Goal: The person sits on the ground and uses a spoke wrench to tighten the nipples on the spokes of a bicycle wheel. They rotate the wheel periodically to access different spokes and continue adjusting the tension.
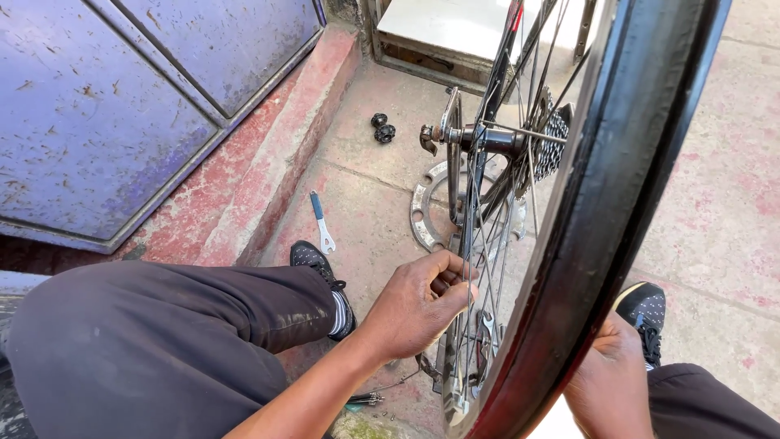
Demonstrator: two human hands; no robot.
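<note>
A bicycle wheel stands upright in front of me, its black tyre (626,187) running from top right to bottom centre. At the hub (496,140) sit a disc rotor (452,154) on the left and a sprocket cluster (554,145) on the right. My left hand (418,302) is closed around the spokes (479,244) low on the wheel's left side. Partly hidden behind the tyre, my right hand (611,374) grips the rim from the right at the bottom.
A blue-handled spanner (322,223) lies on the concrete by a red step (268,171). A small black hub part (382,128) and a round metal disc (424,213) lie beyond it. A blue metal door (122,106) is at left. My shoes (321,272) (646,313) flank the wheel.
</note>
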